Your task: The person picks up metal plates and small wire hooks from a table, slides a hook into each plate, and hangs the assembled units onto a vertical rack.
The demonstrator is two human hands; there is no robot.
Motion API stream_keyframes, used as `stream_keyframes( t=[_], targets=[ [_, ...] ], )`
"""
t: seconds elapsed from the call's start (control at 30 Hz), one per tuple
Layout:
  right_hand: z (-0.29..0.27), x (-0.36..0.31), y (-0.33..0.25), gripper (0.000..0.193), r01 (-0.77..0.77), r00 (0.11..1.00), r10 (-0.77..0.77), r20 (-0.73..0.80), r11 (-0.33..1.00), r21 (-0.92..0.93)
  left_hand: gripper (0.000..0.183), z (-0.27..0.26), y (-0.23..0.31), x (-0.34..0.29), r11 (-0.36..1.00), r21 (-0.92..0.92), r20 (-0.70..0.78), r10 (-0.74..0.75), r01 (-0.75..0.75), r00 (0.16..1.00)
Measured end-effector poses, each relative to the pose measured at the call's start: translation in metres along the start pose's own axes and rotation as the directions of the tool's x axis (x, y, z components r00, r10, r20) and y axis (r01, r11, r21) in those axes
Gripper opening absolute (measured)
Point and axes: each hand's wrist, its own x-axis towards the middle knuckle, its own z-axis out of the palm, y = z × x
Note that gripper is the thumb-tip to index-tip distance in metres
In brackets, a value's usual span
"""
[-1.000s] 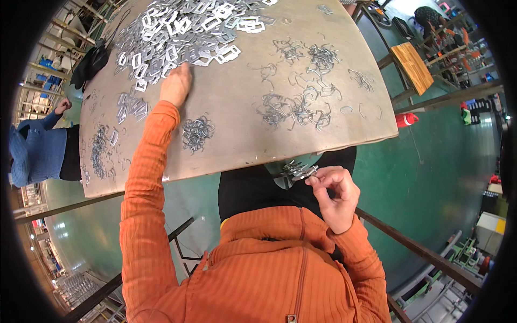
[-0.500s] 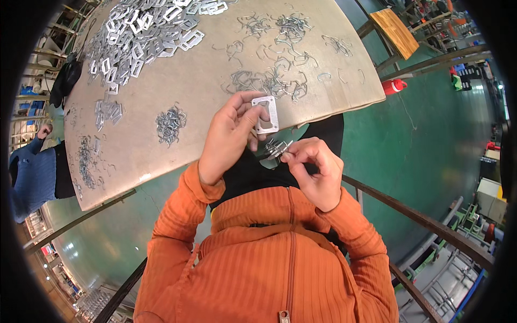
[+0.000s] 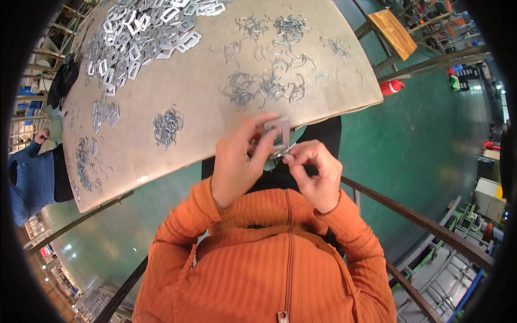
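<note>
My left hand (image 3: 237, 164) is closed on a silver rectangular metal plate (image 3: 286, 129) with an open middle, held tilted just off the table's near edge. Close beside it, my right hand (image 3: 316, 175) pinches something thin and metallic between thumb and forefinger. Small shiny metal parts (image 3: 279, 153) show between the fingertips and the plate's lower end. They are partly hidden, and I cannot tell whether the plate touches them. Beyond my hands, bent wire hooks (image 3: 245, 89) lie scattered on the table (image 3: 210, 75).
A large heap of similar plates (image 3: 134, 40) covers the far left of the table. Piles of small metal pieces (image 3: 168, 127) and wire bits (image 3: 83, 164) lie nearer. A person in blue (image 3: 35, 172) stands at left. A red bottle (image 3: 391, 87) and wooden stool (image 3: 393, 33) are at right.
My left hand has brought the plate down toward my right hand and tilted it. The right hand has hardly moved. My view has shifted slightly.
</note>
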Motion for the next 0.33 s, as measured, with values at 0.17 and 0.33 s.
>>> stream_keyframes(
  t=[0.17,0.33],
  targets=[
    [-0.005,-0.001,0.010,0.017,0.003,0.998,0.007,0.063,0.988,-0.153,0.024,0.002,-0.020,0.002,0.958,0.140,0.100,0.236,-0.249,0.967],
    [-0.027,0.031,0.022,0.011,-0.115,0.991,0.123,0.050,0.983,-0.140,0.027,0.005,-0.043,0.011,0.928,0.151,0.140,0.321,-0.341,0.937]
  ],
)
